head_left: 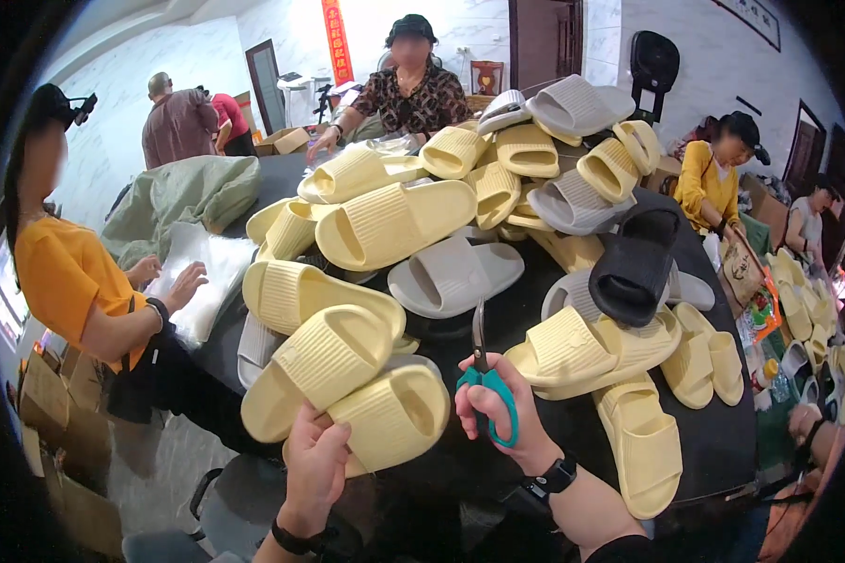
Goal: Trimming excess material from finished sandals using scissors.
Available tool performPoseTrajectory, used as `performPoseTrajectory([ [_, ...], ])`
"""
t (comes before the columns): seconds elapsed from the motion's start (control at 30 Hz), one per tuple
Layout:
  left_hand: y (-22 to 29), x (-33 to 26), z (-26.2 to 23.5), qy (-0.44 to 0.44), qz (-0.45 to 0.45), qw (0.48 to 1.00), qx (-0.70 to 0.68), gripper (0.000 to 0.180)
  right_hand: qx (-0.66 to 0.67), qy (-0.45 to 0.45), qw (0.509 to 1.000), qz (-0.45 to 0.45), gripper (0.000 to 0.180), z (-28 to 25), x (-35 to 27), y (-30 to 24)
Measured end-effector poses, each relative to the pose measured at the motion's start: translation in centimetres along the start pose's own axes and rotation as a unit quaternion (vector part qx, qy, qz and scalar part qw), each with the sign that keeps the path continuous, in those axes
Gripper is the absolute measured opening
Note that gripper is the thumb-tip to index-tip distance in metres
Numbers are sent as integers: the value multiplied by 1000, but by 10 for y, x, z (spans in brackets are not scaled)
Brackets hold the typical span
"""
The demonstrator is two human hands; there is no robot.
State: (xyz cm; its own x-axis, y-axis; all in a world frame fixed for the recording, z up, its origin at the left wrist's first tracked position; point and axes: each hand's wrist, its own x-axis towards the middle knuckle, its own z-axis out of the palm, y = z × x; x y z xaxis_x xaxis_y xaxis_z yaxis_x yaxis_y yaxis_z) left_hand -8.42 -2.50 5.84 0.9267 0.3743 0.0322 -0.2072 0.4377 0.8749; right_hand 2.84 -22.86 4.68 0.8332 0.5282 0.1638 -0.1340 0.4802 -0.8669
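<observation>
Slippers (394,225) heaped on table (709,450), scissors (489,402) before heap, plastic sheets (200,281) left

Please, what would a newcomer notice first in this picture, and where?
Probably the big heap of yellow and gray slippers on the dark table, mid-picture. One black slipper stands out at its right side. Nearer, the left hand holds two yellow slippers; beside it, the right hand holds teal-handled scissors.

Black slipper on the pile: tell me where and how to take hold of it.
Best, probably, by its broad strap, pinched across from above: the black slipper lies on top of other slippers, strap upward, with nothing over it. The right hand, though, is busy with scissors.
</observation>
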Motion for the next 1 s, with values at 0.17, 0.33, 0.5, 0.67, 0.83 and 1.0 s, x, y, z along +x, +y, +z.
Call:
performPoseTrajectory([
  [0.17,4,0,5,19,37,999,17,52,-4,-13,1000,16,29,1,-2,1],
  [0.33,0,-2,6,5,7,1000,30,51,-22,7,999,47,29,3,-4,1],
  [0.5,-12,0,0,-4,-12,999,33,50,-47,5,996,79,29,3,-3,-3],
  [0.67,-15,-1,-2,5,-32,999,39,48,-43,-13,995,87,29,8,0,3],
  [0.83,-30,4,2,-14,-38,997,59,47,-76,8,991,108,30,2,-2,-1],
  [1.0,-24,0,6,-12,-27,997,71,49,-90,-26,988,122,29,10,-1,-2],
])
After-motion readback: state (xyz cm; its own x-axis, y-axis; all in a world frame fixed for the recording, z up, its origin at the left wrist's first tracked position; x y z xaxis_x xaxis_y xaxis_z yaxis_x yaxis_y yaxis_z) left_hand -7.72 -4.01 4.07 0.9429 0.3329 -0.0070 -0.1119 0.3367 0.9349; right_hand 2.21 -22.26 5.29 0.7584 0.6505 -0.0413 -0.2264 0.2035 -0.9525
